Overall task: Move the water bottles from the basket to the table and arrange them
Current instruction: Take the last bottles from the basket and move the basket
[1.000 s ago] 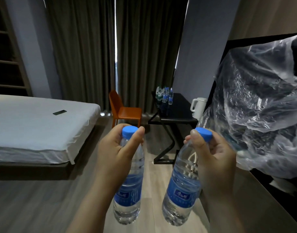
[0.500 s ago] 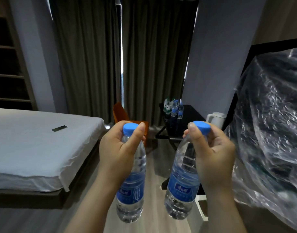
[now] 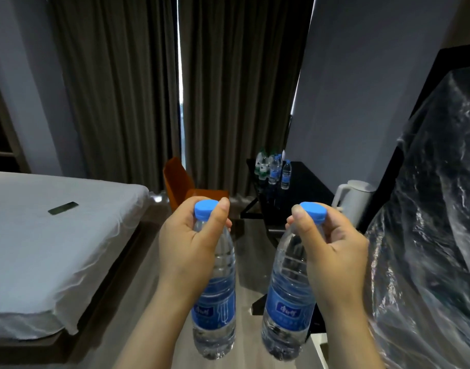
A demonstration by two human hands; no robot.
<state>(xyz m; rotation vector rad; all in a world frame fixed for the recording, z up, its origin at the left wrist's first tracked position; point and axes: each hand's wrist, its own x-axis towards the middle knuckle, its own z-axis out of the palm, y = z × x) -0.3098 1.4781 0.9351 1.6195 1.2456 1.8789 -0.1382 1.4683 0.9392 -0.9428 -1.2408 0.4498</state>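
Observation:
My left hand (image 3: 187, 249) grips the neck of a clear water bottle (image 3: 215, 310) with a blue cap and blue label, held upright in front of me. My right hand (image 3: 332, 251) grips a second, matching water bottle (image 3: 287, 312) the same way, tilted slightly. Ahead, a black table (image 3: 308, 187) carries several small bottles (image 3: 275, 170) grouped at its far left corner. The basket is not in view.
A white kettle (image 3: 353, 198) stands at the table's near right. An orange chair (image 3: 180, 185) sits left of the table. A white bed (image 3: 42, 235) with a dark remote (image 3: 62, 208) fills the left. Crinkled clear plastic (image 3: 428, 249) hangs on the right. Curtains close the back.
The table, chair and kettle have come closer and the plastic has slid further right. Both hands keep their hold on the bottles.

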